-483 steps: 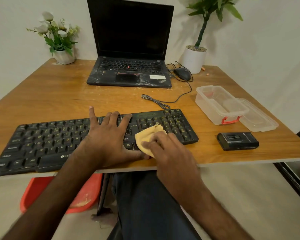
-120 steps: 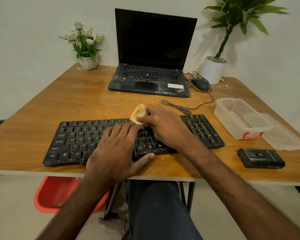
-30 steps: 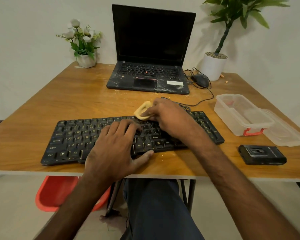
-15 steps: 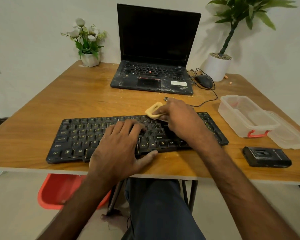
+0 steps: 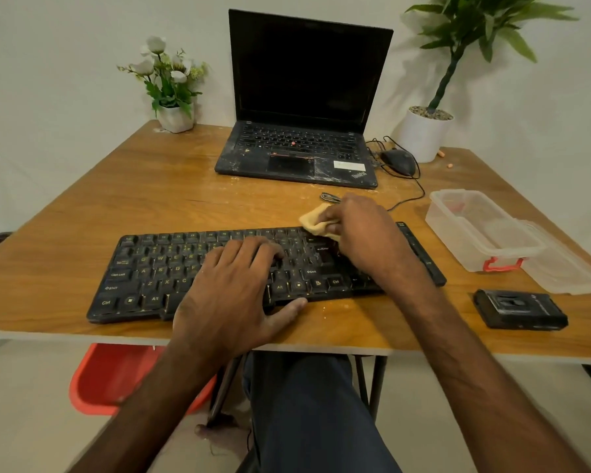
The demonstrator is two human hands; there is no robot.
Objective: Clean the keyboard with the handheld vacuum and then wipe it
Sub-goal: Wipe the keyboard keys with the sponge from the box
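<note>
Two hands worked at the keyboard (image 5: 157,271), which lay across the centre of the frame near the bench's (image 5: 82,227) front edge. The left hand (image 5: 232,295) lay flat and open on the middle keys, thumb against the front edge. The right hand (image 5: 365,233) gripped a yellow cloth (image 5: 316,221) against the keyboard's far edge, right of centre. At lower right the black vacuum (image 5: 519,308) lay apart from the keyboard. Above it sat a clear box (image 5: 475,227). Farther back, at upper centre, stood an open laptop (image 5: 304,97) with a mouse (image 5: 398,160) to its right.
</note>
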